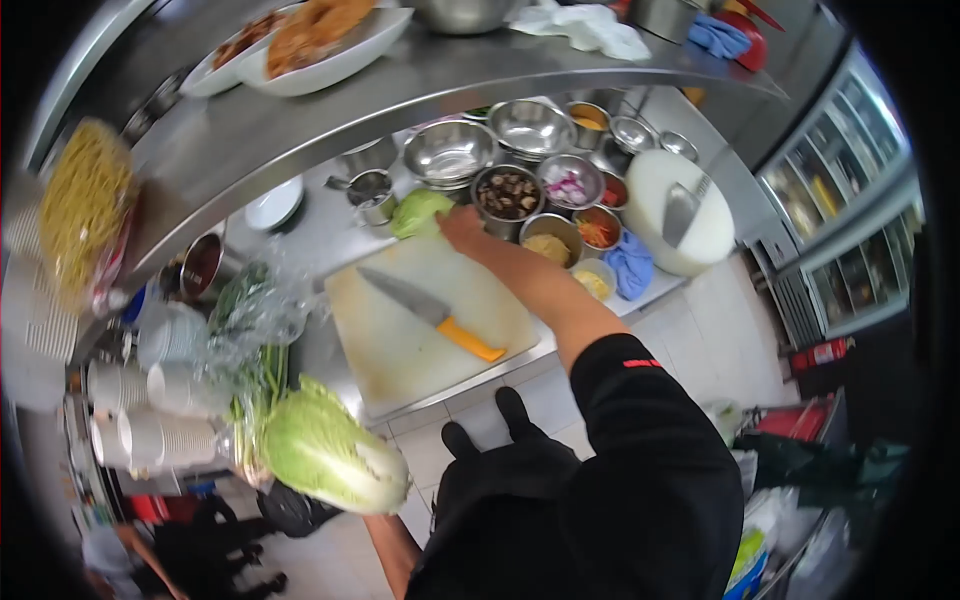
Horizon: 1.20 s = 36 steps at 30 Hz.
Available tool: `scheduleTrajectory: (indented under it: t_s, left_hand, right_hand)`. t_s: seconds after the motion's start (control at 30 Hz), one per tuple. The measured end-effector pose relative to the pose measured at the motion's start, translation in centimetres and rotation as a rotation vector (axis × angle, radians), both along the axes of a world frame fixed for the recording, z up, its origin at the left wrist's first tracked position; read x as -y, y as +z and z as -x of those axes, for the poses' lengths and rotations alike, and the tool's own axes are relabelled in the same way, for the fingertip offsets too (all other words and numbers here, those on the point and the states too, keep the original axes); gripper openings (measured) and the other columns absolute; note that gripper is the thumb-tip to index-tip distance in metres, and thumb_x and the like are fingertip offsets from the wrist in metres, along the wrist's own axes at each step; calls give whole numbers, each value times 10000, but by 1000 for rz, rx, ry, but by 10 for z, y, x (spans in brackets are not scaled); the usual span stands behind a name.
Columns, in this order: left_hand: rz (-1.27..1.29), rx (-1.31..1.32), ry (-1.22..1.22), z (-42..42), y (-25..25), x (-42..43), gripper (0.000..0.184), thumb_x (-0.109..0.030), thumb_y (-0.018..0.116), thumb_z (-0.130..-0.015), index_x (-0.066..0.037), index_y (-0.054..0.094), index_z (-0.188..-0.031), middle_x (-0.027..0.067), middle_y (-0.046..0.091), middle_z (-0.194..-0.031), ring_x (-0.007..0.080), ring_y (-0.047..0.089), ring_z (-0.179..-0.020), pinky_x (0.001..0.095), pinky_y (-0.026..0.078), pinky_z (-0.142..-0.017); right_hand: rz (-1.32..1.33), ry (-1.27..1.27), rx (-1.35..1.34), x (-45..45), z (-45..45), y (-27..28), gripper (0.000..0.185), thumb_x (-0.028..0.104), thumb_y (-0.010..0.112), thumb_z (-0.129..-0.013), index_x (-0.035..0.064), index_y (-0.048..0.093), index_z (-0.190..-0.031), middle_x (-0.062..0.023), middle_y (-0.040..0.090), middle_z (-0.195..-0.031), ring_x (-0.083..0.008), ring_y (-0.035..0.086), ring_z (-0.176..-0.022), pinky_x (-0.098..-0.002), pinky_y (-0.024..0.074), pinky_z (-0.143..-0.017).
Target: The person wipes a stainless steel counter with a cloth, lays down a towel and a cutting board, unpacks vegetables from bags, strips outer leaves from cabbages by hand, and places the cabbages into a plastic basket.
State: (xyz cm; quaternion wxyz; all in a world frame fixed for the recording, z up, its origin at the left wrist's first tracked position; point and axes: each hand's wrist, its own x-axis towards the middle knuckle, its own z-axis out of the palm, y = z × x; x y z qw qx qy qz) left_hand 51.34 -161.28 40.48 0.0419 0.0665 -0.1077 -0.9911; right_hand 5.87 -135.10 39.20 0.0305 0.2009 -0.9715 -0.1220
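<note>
A napa cabbage, pale green with a white base, is held up at the lower left by my left hand, which is hidden beneath it; only the forearm shows. My right hand reaches across the cutting board to its far edge, with bent fingers at the side of a smaller light-green cabbage piece. Below my right arm, the white cutting board carries a knife with a yellow handle, its blade pointing to the upper left.
Metal bowls stand behind the board, some holding mushrooms and chopped red onion. A cleaver lies on a round white block. Bagged greens lie left. A steel shelf overhangs the counter.
</note>
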Motion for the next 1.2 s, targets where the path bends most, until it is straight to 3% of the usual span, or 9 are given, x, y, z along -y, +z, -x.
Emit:
scheduleTrajectory:
  t_s: [0.2, 0.27, 0.33, 0.43, 0.67, 0.77, 0.87, 1.03, 1.2]
  left_hand:
    - [-28, -136, -167, 17, 15, -5, 622, -495, 382, -927, -114, 281, -1408, 154, 312, -1414, 427, 354, -1236, 665, 346, -951]
    - [-114, -158, -222, 37, 16, -18, 590, -457, 419, -926, -103, 321, -1387, 160, 343, -1386, 432, 374, -1211, 664, 343, -951]
    - [-108, -237, -297, 64, 20, -31, 571, -430, 459, -918, -92, 356, -1367, 171, 380, -1348, 424, 395, -1185, 649, 361, -924]
    - [-49, -269, -314, 78, 62, -67, 579, -420, 483, -912, -76, 363, -1361, 186, 388, -1332, 414, 414, -1153, 629, 369, -901]
    - [80, -179, -334, 59, 75, -121, 594, -423, 466, -921, -61, 327, -1372, 171, 368, -1347, 408, 410, -1167, 636, 372, -897]
    - [121, -169, -407, 59, 92, -169, 587, -424, 439, -932, -46, 324, -1366, 170, 367, -1346, 403, 407, -1177, 646, 361, -918]
    - [135, -223, -549, 63, 106, -223, 597, -431, 424, -934, -47, 298, -1373, 167, 362, -1353, 402, 383, -1202, 651, 336, -945]
    - [83, -318, -898, 89, 101, -335, 670, -443, 517, -876, -103, 281, -1404, 159, 329, -1389, 429, 367, -1200, 679, 295, -947]
    - [-32, -272, -1167, 98, 106, -500, 685, -456, 580, -835, -84, 359, -1366, 171, 371, -1366, 445, 405, -1183, 674, 356, -925]
  right_hand:
    - [54, -111, -52, 15, -14, -11, 362, 217, 483, -872, 135, 542, -1220, -121, 628, -997, -294, 581, -894, -494, 388, -654]
    - [161, -152, -461, 4, -23, -32, 333, 220, 458, -882, 135, 558, -1188, -130, 608, -1021, -277, 577, -888, -478, 414, -637]
    - [301, -309, 23, 3, -18, -20, 419, 159, 497, -845, 126, 497, -1262, -179, 557, -1151, -283, 559, -954, -432, 447, -698]
    - [303, -431, 127, 10, -16, 16, 421, 139, 503, -848, 110, 496, -1268, -161, 570, -1107, -266, 563, -935, -408, 483, -606]
    - [678, -505, -237, 13, -44, -3, 332, 113, 568, -770, 5, 600, -1083, -143, 629, -892, -261, 614, -835, -398, 510, -573]
    - [1082, -305, 420, -99, -162, 101, 322, 136, 625, -638, -38, 650, -908, -187, 647, -877, -293, 623, -899, -415, 517, -651]
    - [1453, -184, 595, -203, -256, 90, 388, 248, 655, -632, -75, 626, -845, -194, 649, -829, -331, 637, -760, -412, 501, -637]
    - [1692, -479, 624, -368, -429, 20, 426, 296, 678, -660, -13, 650, -952, -150, 666, -850, -231, 638, -757, -349, 495, -684]
    - [1759, -981, 144, -476, -548, -45, 355, 163, 572, -712, -22, 604, -1013, -202, 653, -872, -286, 646, -780, -375, 498, -714]
